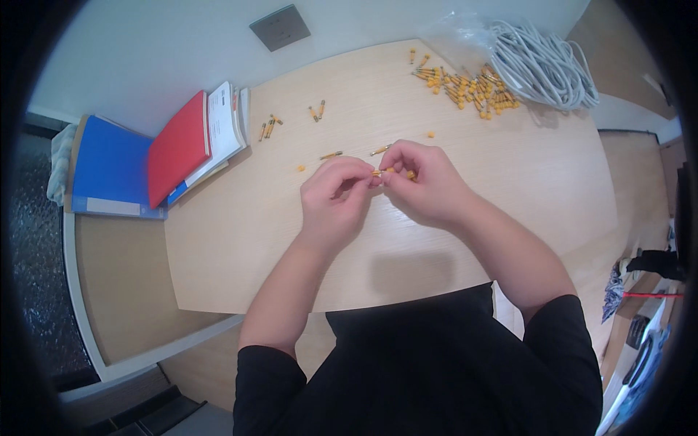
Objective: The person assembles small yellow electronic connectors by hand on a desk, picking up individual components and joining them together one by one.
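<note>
Over the middle of the table (349,254), my left hand (338,192) and my right hand (422,182) meet, fingertips close together. Between the fingertips is a small yellow-and-metal connector plug (377,174), partly hidden by the fingers; both hands pinch at it. A further yellow piece (411,175) shows among the right fingers. Just beyond the hands lie a yellow-and-metal plug (331,155) on the left and another plug (380,150) by the right knuckles. Single yellow caps, a left cap (301,168) and a right cap (431,134), rest nearby.
Several plugs lie as a pile (480,91) at the back right, beside a coil of grey cable (542,65) and clear plastic. Small plug groups, one pair (317,110) and one cluster (270,127), lie back left. Red folder (178,149) and blue folder (113,167) stand left.
</note>
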A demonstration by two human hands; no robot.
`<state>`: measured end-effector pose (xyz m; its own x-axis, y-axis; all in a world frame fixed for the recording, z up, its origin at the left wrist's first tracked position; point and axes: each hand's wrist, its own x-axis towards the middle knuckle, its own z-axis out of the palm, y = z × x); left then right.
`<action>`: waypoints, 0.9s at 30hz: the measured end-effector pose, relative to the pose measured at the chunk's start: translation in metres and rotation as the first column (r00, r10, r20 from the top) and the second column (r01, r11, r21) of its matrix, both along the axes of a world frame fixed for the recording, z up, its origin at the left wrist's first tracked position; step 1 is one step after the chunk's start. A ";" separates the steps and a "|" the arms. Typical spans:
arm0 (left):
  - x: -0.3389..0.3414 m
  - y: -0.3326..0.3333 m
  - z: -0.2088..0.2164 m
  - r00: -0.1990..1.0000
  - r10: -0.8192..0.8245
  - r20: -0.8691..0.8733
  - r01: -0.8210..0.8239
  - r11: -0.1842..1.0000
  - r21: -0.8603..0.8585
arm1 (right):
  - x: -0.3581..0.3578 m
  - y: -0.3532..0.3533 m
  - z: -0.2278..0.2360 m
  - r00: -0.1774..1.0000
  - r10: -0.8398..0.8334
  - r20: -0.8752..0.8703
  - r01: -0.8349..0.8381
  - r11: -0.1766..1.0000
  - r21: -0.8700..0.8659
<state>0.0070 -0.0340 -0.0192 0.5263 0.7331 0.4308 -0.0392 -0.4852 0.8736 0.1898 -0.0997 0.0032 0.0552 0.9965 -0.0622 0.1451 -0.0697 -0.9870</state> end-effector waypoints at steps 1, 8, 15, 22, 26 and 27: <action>0.001 0.000 0.001 1.000 0.002 -0.003 -0.002 1.000 0.000 | 0.000 0.000 -0.002 1.000 -0.011 -0.004 0.011 1.000 0.006; -0.001 -0.004 0.011 0.992 0.043 -0.116 -0.029 0.993 0.116 | 0.003 -0.004 0.001 0.998 -0.062 0.025 0.058 0.990 0.126; -0.005 -0.006 0.011 0.978 0.087 -0.188 -0.065 0.990 0.121 | 0.001 -0.007 -0.002 0.998 -0.016 0.053 0.005 0.981 0.195; -0.003 -0.005 0.009 0.969 0.091 -0.229 -0.066 0.991 0.112 | -0.001 -0.008 0.004 0.994 -0.091 0.067 0.070 0.961 0.266; 0.000 -0.007 0.011 0.974 0.099 -0.202 -0.080 0.992 0.101 | 0.004 -0.006 0.003 0.991 -0.069 0.114 0.046 0.981 0.187; 0.001 -0.008 0.010 0.975 0.099 -0.199 -0.085 0.994 0.074 | 0.005 -0.005 0.003 0.991 -0.071 0.117 0.048 0.982 0.184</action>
<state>0.0076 -0.0419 -0.0092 0.5390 0.7564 0.3706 0.1824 -0.5343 0.8254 0.1944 -0.1049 0.0066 0.1106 0.9854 0.1291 0.2664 0.0957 -0.9591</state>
